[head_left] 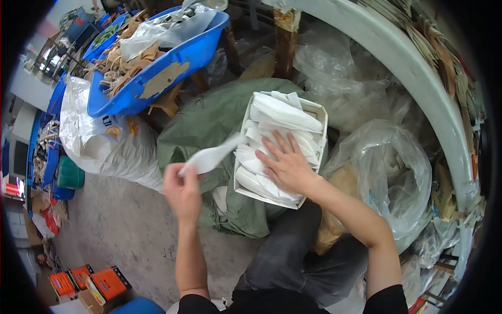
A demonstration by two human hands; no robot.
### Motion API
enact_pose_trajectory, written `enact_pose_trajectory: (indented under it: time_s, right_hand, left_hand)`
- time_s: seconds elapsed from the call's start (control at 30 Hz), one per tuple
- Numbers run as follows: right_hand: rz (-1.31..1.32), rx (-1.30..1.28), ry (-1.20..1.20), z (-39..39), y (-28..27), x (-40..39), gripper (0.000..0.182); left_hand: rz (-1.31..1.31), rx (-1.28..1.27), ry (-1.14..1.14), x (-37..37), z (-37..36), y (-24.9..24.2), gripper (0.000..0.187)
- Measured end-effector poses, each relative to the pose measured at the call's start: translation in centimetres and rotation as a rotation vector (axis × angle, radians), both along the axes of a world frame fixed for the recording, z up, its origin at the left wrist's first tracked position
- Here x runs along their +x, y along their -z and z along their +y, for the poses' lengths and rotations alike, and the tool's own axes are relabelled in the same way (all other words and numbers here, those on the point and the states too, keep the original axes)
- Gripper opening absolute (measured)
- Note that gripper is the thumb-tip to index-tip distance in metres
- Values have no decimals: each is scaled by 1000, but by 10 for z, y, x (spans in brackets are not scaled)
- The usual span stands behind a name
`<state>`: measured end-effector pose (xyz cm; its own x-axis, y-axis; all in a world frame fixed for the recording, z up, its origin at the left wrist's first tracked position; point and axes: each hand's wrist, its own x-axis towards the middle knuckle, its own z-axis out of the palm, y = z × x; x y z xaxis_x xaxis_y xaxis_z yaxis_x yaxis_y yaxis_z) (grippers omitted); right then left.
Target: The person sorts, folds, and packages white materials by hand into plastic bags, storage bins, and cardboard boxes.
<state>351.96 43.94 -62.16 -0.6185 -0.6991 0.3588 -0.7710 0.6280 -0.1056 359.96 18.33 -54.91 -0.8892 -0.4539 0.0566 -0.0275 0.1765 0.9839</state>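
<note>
My left hand (183, 189) pinches one end of a white insole (212, 157), a thin, curved sheet piece that is slightly blurred. It is held out to the left of a white cardboard box (241, 191). Stacks of similar white insoles (287, 112) fill the box, some lying at angles. My right hand (285, 162) lies on the pieces in the middle of the box with its fingers spread. Under the box is a large green sack (209, 112), with another white piece (220, 200) low on its front.
A blue tub (183, 57) of brown scraps stands at the upper left, above a full white sack (99, 141). Clear plastic bags (387, 172) crowd the right side under a curved pale table edge (397, 63). Orange boxes (107, 282) sit at the lower left on the concrete floor (120, 220).
</note>
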Motion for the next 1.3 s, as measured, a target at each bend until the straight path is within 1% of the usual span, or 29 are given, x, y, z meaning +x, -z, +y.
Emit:
enact_pose_trajectory:
  time_s: [0.07,0.1,0.23,0.27,0.3,0.33,0.4,0.43,0.47,0.5,0.57,0.63,0.67,0.73,0.8,0.83,0.9,0.93,1.0,1.03,1.07,1.1,1.13,1.17,1.23,1.27,1.3]
  right_hand:
    - [10,12,48,8,5,-1,44]
    - [11,9,72,11,4,2,44]
    - [-210,-20,41,15,-3,6,43]
    - [-258,-53,39,25,-21,17,43]
    - [-310,-87,36,40,-51,35,43]
    - [-239,-152,13,58,-78,55,41]
    - [-397,-348,-34,100,-99,96,30]
    - [-641,-437,86,123,-117,114,24]
    - [-702,-535,214,144,-121,129,21]
    - [-756,-649,340,165,-124,143,18]
    - [-701,-623,679,230,-115,157,22]
    - [-537,-753,993,298,-89,171,23]
    - [-471,-683,1115,326,-80,171,24]
    - [-567,-547,1191,374,-49,168,27]
    - [-771,-679,989,400,0,159,36]
    - [-764,-693,999,401,6,146,36]
    - [-922,-473,1236,385,15,125,44]
    - [-796,-361,1100,384,50,122,46]
    - [-660,-259,976,353,100,133,49]
    - [-596,-132,1002,317,115,147,50]
    - [-642,-156,996,312,102,150,48]
    - [-687,-180,991,307,87,153,46]
    - [-845,-358,954,320,49,150,42]
    - [-849,-357,944,342,60,140,42]
    - [-668,-568,1285,388,104,117,39]
    - [-673,-568,1271,400,121,105,39]
    - [-649,-418,1351,409,142,93,38]
  left_hand:
    - [234,-176,-179,13,-4,-21,8]
    - [238,-176,-155,11,2,-20,8]
    - [290,242,108,2,36,-10,6]
    - [212,349,148,-5,51,-11,6]
    - [129,455,186,-16,64,-11,6]
    - [122,454,196,-27,67,-6,6]
    - [-217,378,343,-49,72,17,12]
    - [-263,120,333,-55,75,29,18]
    - [-295,-136,336,-63,79,38,24]
    - [-263,-532,353,-65,75,42,37]
    - [321,-915,161,-63,88,49,42]
    - [346,-832,105,-48,98,46,42]
    - [377,-758,102,-37,114,41,36]
    - [376,-788,214,-13,136,38,30]
    - [378,-724,307,13,165,34,25]
    - [389,-727,320,15,185,38,25]
    - [453,-542,612,32,218,41,22]
    - [392,-463,736,38,245,34,18]
    - [211,-199,931,39,306,38,18]
    - [111,-40,1028,32,338,47,19]
    - [133,57,1095,23,375,63,24]
    - [99,112,1182,10,414,81,25]
    - [61,166,1267,-2,449,101,27]
    - [-12,43,1231,-13,473,122,31]
    - [-249,-418,1215,-33,485,163,35]
    - [-254,-422,1201,-35,485,167,35]
    - [-248,-398,1193,-39,484,171,36]
